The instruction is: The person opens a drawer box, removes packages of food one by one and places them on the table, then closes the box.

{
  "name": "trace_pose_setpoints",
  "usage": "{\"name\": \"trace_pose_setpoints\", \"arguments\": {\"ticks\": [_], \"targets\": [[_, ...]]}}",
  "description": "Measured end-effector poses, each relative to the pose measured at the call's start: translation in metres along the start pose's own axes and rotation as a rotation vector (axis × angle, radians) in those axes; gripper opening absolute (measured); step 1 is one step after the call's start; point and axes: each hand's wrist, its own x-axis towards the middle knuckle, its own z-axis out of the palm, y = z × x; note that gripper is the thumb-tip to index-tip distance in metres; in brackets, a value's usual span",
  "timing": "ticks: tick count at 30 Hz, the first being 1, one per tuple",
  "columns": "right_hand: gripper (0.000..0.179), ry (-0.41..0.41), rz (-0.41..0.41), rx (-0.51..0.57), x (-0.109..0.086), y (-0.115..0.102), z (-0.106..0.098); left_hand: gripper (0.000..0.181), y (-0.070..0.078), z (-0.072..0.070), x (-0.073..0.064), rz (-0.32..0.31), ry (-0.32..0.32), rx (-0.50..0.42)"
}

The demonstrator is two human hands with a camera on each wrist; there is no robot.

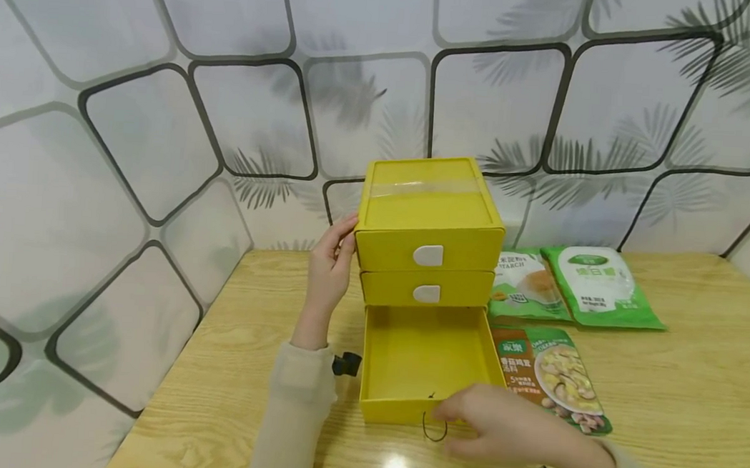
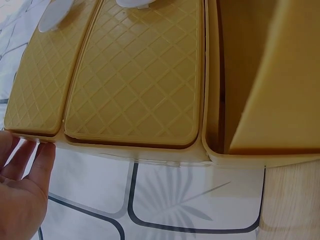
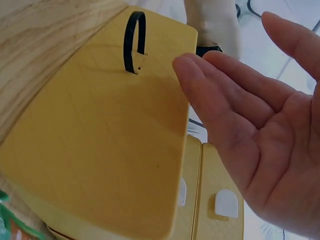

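Note:
A yellow drawer cabinet stands upright on the table, its lowest drawer pulled out and showing a bare yellow floor. A thin black loop serves as the pull on that drawer's front. The upper two drawers are closed and have white tab pulls. My left hand rests its extended fingertips against the cabinet's left side, near the top; the left wrist view shows these fingers at the edge. My right hand is at the drawer's front right, palm bared and fingers extended, holding nothing.
Right of the cabinet lie two green-and-white packets, a starch packet and a larger packet. A brown-and-green soup packet lies nearer, beside the open drawer. A patterned wall rises behind the wooden table.

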Motion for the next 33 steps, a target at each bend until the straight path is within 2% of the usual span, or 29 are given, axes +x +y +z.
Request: {"name": "trace_pose_setpoints", "arguments": {"ticks": [4,8,14,22,29,33], "targets": [[0.021,-0.046,-0.005,-0.005,0.001,0.0,0.006,0.027,0.0,0.0,0.001,0.008,0.007,0.003],[0.026,-0.09,0.017,-0.009,0.003,0.0,0.01,0.026,0.001,0.001,0.001,0.019,0.013,0.004],[0.01,-0.116,-0.004,-0.022,0.007,0.001,0.017,0.026,0.0,0.0,0.001,0.018,0.009,0.007],[0.013,-0.14,0.003,-0.083,0.008,0.005,0.022,0.026,0.001,0.0,0.0,0.01,0.003,0.001],[0.013,-0.152,-0.139,-0.162,0.01,0.011,0.024,0.026,0.001,0.0,0.001,0.007,0.003,-0.003],[0.018,-0.178,-0.141,-0.121,0.011,0.013,0.024,0.026,0.001,0.0,0.001,0.005,0.004,0.006]]}}
